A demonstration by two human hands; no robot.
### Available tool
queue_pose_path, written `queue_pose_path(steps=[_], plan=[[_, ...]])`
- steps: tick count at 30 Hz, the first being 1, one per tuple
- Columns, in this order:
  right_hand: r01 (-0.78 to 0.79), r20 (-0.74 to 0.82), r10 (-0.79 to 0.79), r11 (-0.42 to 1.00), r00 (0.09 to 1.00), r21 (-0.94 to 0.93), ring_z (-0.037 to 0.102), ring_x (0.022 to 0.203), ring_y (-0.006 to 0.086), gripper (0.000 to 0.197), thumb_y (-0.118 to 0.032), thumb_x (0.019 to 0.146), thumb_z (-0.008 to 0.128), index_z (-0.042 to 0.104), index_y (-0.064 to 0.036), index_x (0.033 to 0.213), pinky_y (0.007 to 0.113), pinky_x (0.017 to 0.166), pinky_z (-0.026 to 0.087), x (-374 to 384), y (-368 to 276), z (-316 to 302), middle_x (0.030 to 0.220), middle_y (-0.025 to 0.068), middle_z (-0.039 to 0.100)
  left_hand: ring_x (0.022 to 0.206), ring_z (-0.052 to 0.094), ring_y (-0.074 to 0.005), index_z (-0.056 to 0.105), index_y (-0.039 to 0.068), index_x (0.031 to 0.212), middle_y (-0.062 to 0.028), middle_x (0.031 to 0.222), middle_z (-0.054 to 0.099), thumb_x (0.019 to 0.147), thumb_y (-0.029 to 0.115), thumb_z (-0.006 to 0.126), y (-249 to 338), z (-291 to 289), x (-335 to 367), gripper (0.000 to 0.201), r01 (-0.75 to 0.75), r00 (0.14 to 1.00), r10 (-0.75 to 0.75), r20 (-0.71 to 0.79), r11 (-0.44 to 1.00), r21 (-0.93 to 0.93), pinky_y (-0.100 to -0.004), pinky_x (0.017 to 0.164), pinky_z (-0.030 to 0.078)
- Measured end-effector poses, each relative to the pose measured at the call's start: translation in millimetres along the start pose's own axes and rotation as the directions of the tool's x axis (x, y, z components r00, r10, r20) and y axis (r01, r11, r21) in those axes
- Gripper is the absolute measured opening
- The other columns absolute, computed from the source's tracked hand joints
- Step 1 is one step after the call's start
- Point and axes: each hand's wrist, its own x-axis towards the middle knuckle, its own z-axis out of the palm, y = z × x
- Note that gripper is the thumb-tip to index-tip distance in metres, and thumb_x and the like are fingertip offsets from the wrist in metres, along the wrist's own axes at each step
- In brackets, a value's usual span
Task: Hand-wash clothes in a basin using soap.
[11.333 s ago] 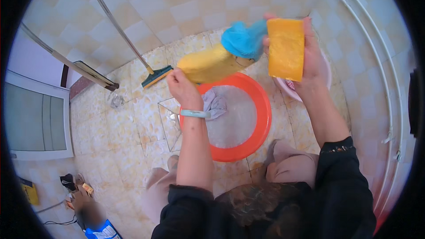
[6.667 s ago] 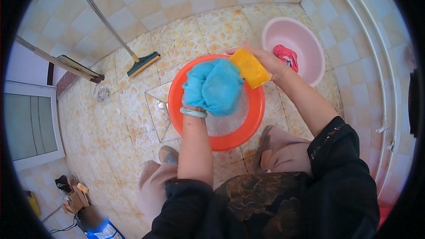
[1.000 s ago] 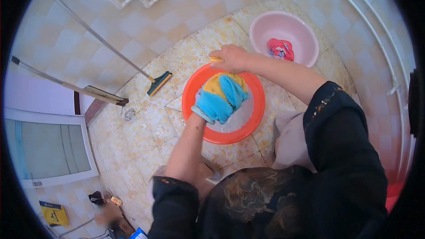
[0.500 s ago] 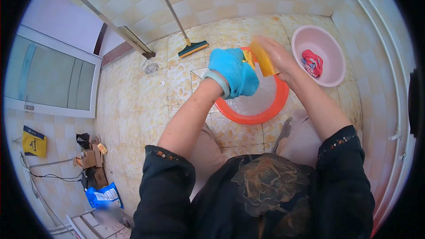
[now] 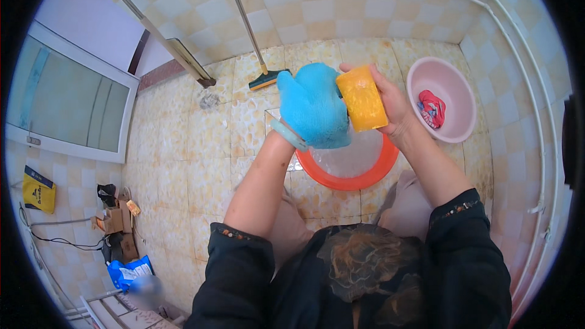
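Blue cloth (image 5: 314, 106) covers my left hand like a mitt and hides its fingers. A pale band (image 5: 288, 134) circles that wrist. My right hand (image 5: 393, 106) grips a mottled yellow bar of soap (image 5: 362, 99), thumb and fingers around its right side. The soap's broad face is turned up, and its left edge lies right beside the cloth; whether they touch is hard to tell. Both hands are above an orange-red basin (image 5: 347, 181) of whitish, sudsy water, partly hidden by the cloth and soap.
A pink basin (image 5: 466, 91) with a red patterned cloth (image 5: 431, 108) stands at right. A floor squeegee (image 5: 268, 79) leans on the far wall. At left are a glazed door (image 5: 73, 97), cardboard boxes (image 5: 113, 219) and a blue packet (image 5: 131, 273). White pipes (image 5: 512, 30) follow the wall.
The soap has turned from edge-on to show its broad face. A yellow patch seen earlier beside the blue cloth is now out of sight. The whole view has shifted slightly.
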Motion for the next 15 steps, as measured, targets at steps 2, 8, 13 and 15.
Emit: queue_pose_path(steps=[2, 8, 13, 15], plan=[[-0.002, 0.063, -0.004, 0.996, 0.998, 0.093, 0.067, 0.085, 0.0253, 0.056, -0.049, 0.098, 0.037, 0.042, -0.0057, 0.134, 0.037, 0.073, 0.056, 3, 3, 2, 0.110, 0.0120, 0.061, 0.070, 0.059, -0.0326, 0.063, 0.009, 0.068, -0.0151, 0.069, 0.059, 0.063, 0.019, 0.063, -6, -1, -2, 0.012, -0.006, 0.998, 0.004, -0.063, 0.999, -0.043, -0.0438, 0.060, 0.030], [0.083, 0.015, -0.084, 0.995, 0.996, 0.048, 0.067, 0.080, 0.0262, 0.060, -0.053, 0.096, 0.036, 0.047, -0.0023, 0.128, 0.036, 0.071, 0.056, -3, -8, 11, 0.103, 0.0149, 0.063, 0.080, 0.058, -0.0337, 0.064, 0.008, 0.091, -0.0128, 0.084, 0.063, 0.068, 0.013, 0.063, -10, -11, 2, 0.023, -0.169, 0.981, 0.149, -0.125, 0.971, -0.169, -0.0423, 0.066, 0.035], [0.291, 0.027, -0.293, 0.955, 0.956, 0.061, 0.066, 0.079, 0.0263, 0.059, -0.055, 0.095, 0.037, 0.053, -0.0022, 0.115, 0.037, 0.069, 0.056, 2, -32, 16, 0.094, 0.0159, 0.065, 0.106, 0.057, -0.0282, 0.053, 0.004, 0.123, -0.0137, 0.116, 0.059, 0.081, 0.015, 0.063, -71, 36, -39, 0.044, -0.025, 0.995, 0.088, 0.046, 0.672, -0.740, -0.0363, 0.089, 0.044], [0.356, 0.019, -0.358, 0.932, 0.934, 0.065, 0.066, 0.078, 0.0264, 0.058, -0.056, 0.094, 0.038, 0.054, -0.0024, 0.111, 0.037, 0.069, 0.056, 2, -38, 20, 0.092, 0.0162, 0.065, 0.112, 0.055, -0.0234, 0.048, 0.007, 0.132, -0.0122, 0.133, 0.050, 0.088, 0.019, 0.061, -70, 34, -41, 0.047, 0.196, 0.952, 0.037, 0.305, 0.692, -0.695, -0.0360, 0.097, 0.046]])
